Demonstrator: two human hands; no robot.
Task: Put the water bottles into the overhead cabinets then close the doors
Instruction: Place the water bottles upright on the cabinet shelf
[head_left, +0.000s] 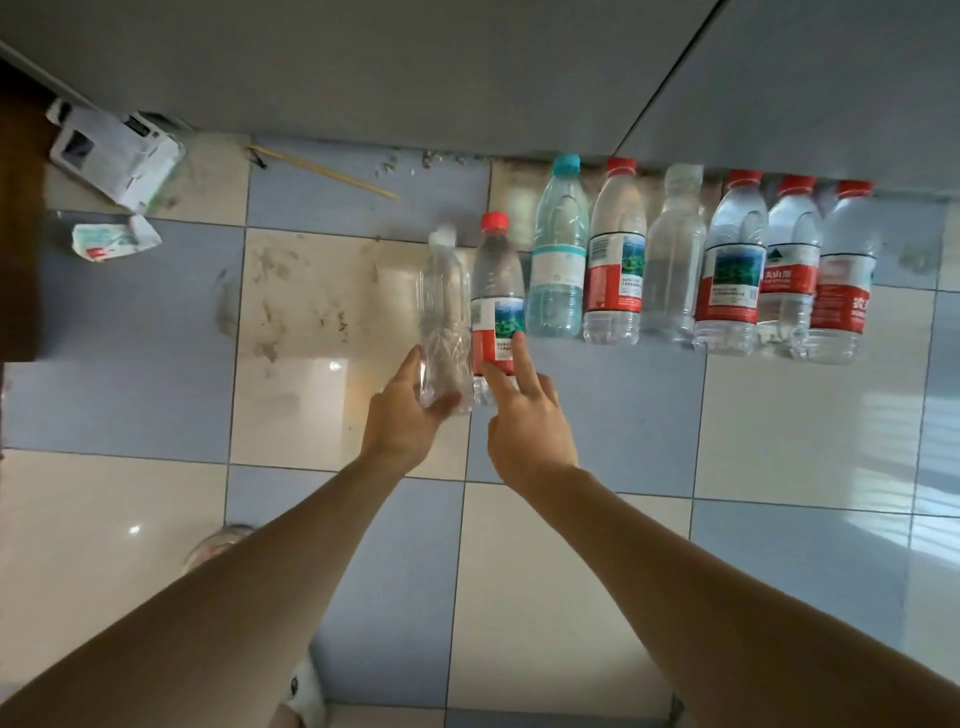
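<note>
Eight plastic water bottles (670, 254) stand on the floor; left hand (410, 410) grips the unlabelled clear bottle (444, 312), right hand (524, 410) loosely touches its red-labelled neighbour (497, 306); none stored yet.

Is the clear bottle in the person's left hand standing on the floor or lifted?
Cannot tell for sure. The left hand grips the unlabelled clear bottle round its base, which hides any contact with the tiled floor.

Down on the checked floor tiles (571, 571), the left hand (402, 415) grips a clear unlabelled bottle (444, 306) near its base. The right hand (524, 415) touches the red-labelled bottle (497, 306) beside it with straight fingers. Six more bottles (675, 260) stand in a row along the grey cabinet front (415, 67).
</note>
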